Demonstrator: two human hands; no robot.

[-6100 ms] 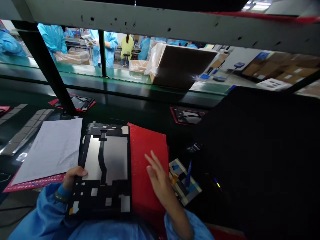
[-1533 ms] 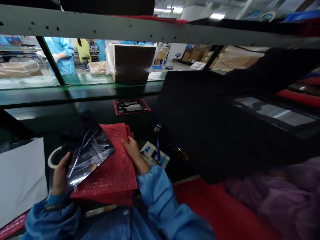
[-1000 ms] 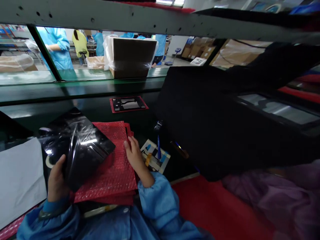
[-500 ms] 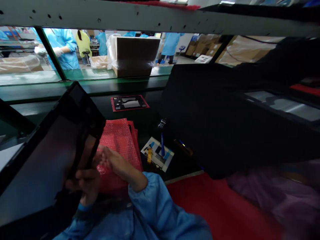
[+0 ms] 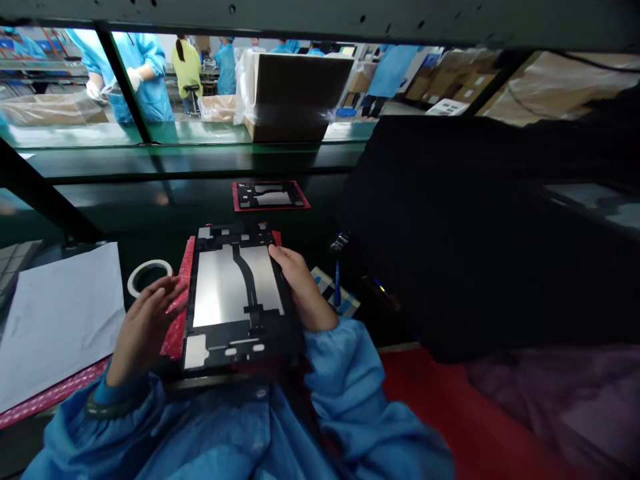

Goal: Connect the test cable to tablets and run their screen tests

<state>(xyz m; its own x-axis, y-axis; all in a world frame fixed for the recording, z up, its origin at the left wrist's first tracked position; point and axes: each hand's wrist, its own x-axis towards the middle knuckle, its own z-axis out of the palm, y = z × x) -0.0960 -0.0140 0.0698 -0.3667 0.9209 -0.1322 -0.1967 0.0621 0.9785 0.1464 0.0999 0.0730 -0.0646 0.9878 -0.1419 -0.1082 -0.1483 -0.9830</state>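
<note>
- Display panel (image 5: 223,287): lying flat and back-up at the centre of the view, silver plate showing inside a black frame, a dark ribbon-like strip running down the plate.
- Red bubble-wrap bag (image 5: 184,270): lying under the panel, its edge showing along the panel's left side.
- Right hand (image 5: 300,288): resting along the panel's upper right edge, fingers closed together (firm grip or mere steadying: impossible to tell).
- Left hand (image 5: 146,330): hovering open, fingers spread, just beside the panel's left edge and over the bag.
- Step in hand, as judged from the layout: panel sitting unwrapped on the bag, under one-handed control.
- Next move, as judged: a secure two-handed hold needing the left hand on the free left edge (the frame's thin rim offering little to pinch).
- Tape roll (image 5: 131,285): lying left of the bag, near the left fingertips.
- Paper sheet (image 5: 60,320): lying further left, well apart from the panel.
- Second panel (image 5: 270,195): lying on a red pad, beyond the hands.
- Blue-handled pen (image 5: 337,288): lying upright-looking on a printed card (image 5: 327,288), right of the right hand.
</note>
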